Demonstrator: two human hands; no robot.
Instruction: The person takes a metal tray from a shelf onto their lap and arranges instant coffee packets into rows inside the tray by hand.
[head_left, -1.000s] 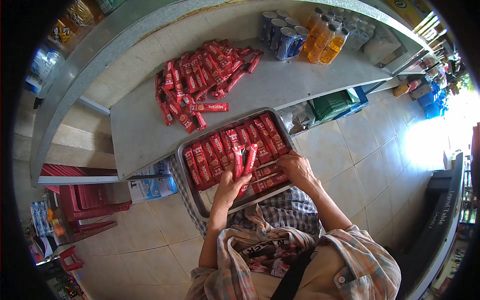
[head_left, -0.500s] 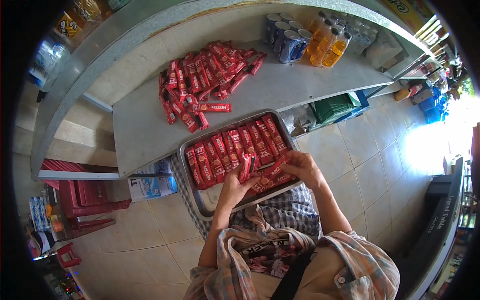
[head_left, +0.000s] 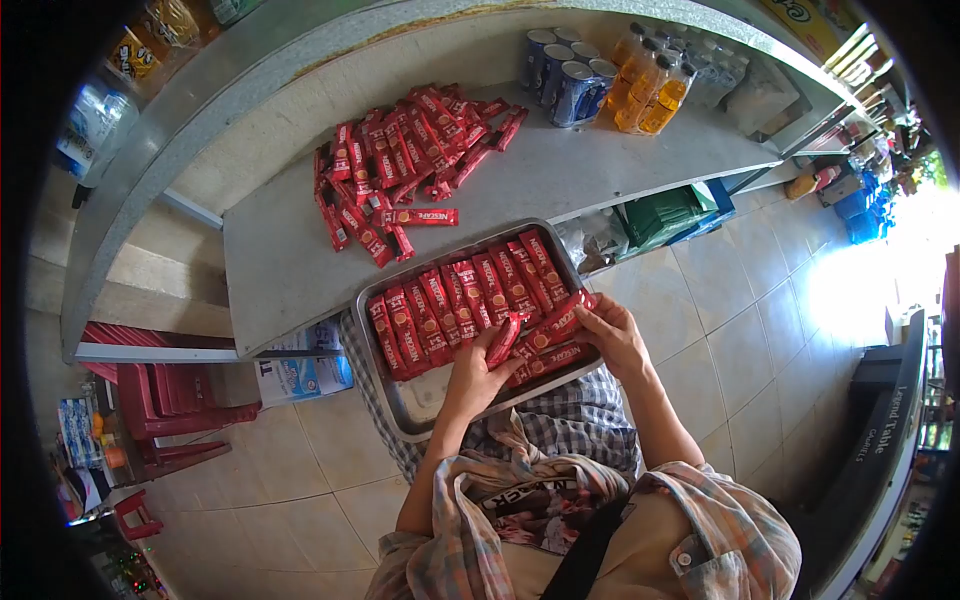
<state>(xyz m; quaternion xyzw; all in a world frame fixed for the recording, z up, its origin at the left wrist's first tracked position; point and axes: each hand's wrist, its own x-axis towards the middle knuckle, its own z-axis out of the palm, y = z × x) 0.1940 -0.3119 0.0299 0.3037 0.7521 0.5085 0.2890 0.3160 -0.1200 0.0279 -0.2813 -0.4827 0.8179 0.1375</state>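
Observation:
A metal tray (head_left: 408, 411) rests on my lap, with a row of red Nescafé coffee sachets (head_left: 437, 303) standing side by side along its far part. More sachets lie crosswise at its near right. My left hand (head_left: 473, 378) is closed around a coffee sachet (head_left: 504, 338) above the tray. With its fingertips, my right hand (head_left: 610, 335) pinches the right end of another coffee sachet (head_left: 552, 325), which slants over the sachets lying crosswise. The tray's near left corner shows bare metal.
On the grey shelf (head_left: 285, 262) ahead lies a loose pile of red sachets (head_left: 405, 150). Blue cans (head_left: 577, 92) and bottles of orange drink (head_left: 655, 95) stand behind it to the right. Dark red plastic chairs (head_left: 165, 400) are at the left, and a black boxed table (head_left: 880, 430) at the right.
My right hand has raised its sachet slightly, uncovering more of the sachet lying beneath. The sachet in my left hand has turned and tilts further to the right.

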